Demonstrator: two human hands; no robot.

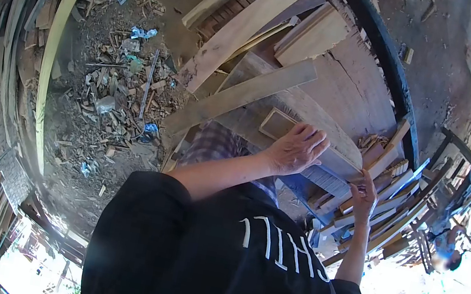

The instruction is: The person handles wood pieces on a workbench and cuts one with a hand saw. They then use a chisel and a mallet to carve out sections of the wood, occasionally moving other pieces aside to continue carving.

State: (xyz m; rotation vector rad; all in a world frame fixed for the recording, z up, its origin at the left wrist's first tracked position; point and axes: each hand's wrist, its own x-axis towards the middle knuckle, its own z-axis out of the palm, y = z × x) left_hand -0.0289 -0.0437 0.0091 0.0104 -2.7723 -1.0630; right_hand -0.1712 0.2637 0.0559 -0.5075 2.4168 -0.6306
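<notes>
Have the grey-brown board lying slantwise on the worn wooden bench, its near end by the right hand and its far part running under a narrow plank. Have the left hand on the board, partly over a small wooden piece, fingers bent and close together; cannot tell whether pinching or only pressing. With the right hand, touch the board's end corner, index finger raised and parted from the thumb.

Can see dull, weathered grain on the board, and a paler rim around the darker middle of the small wooden piece, rectangular in outline. Note a long crack in the bench top.

Find the narrow plank jutting past the bench's left side, with a broad pale plank beyond and short boards stacked near it. Meet a dark curved-looking rail along the far right edge, and piled offcuts just beside the right hand, leaving little room there. Have more open room to the left, above a floor strewn with scraps. Further out, see a yellowish strip at left and a person at far right.
</notes>
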